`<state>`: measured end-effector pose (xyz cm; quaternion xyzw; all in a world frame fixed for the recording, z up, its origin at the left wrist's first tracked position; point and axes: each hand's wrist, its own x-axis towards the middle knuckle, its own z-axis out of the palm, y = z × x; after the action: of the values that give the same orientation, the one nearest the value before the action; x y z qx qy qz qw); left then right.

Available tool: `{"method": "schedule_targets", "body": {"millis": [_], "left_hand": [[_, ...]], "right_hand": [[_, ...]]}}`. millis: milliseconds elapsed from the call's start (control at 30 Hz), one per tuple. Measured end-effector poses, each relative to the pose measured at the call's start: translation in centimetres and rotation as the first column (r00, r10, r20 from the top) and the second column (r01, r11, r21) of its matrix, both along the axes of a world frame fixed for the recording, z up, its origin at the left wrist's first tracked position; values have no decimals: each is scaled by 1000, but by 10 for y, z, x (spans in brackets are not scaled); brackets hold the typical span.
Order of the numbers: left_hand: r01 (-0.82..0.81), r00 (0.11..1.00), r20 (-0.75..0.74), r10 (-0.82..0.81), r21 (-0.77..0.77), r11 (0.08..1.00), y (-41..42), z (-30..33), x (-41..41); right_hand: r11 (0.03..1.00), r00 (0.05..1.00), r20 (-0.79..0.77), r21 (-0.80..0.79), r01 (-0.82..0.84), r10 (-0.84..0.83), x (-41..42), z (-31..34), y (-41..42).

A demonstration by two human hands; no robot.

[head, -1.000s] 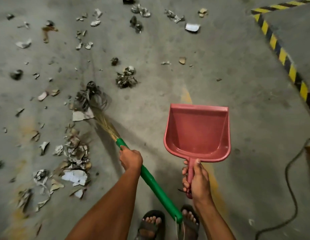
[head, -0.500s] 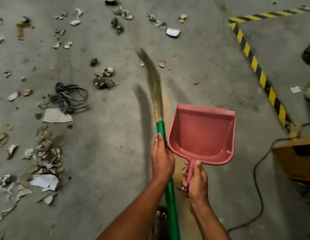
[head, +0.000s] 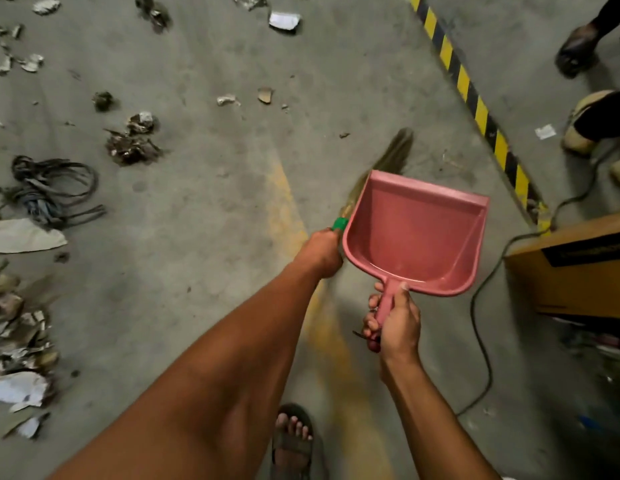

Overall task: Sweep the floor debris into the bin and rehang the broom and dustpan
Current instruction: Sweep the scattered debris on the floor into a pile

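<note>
Broom: straw-bristle broom (head: pixel 393 157) with green plastic handle now angles up-right, bristles blurred, passing behind the left edge of the dustpan. Half a second ago it pointed straight up the frame; a second ago it was off to the left among the debris.
Left hand: left hand (head: pixel 320 251) wrapped round the green handle just below the bristles, touching the dustpan's left wall.
Dustpan: pink plastic dustpan (head: pixel 414 233) held off the floor, nothing visible in its scoop, tilted slightly clockwise — was squarer before.
Right hand: right hand (head: pixel 393 322) gripping the dustpan's short handle, thumb on top; same hold as in both earlier frames.
Debris: scattered paper and cardboard scraps (head: pixel 19 334) piled along the left edge, further left in frame than before; tangled dark cord (head: pixel 50 188) above the pile.
Floor: grey concrete floor (head: pixel 204 209) with a faded yellow line.
Right side: yellow-black hazard stripe (head: pixel 474 98); yellow box (head: pixel 578 268) larger in frame; another person's shoes (head: pixel 578 46) newly in view.
</note>
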<state>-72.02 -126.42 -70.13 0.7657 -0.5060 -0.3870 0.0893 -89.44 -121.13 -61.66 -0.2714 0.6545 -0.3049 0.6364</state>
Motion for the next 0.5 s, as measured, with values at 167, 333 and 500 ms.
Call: {"method": "schedule_targets", "body": {"millis": [167,333,500], "left_hand": [[-103,984,153,96,38,994,-16,-17,50],[-341,918,235,319,59,938,-17,-16,114],[-617,766,284,576,77,783,36,-14,180]], "right_hand": [[999,999,47,32,-29,27,17,-12,-1],[993,993,76,62,-98,93,37,-21,8],[983,979,118,56,-173,166,61,-21,21]]}}
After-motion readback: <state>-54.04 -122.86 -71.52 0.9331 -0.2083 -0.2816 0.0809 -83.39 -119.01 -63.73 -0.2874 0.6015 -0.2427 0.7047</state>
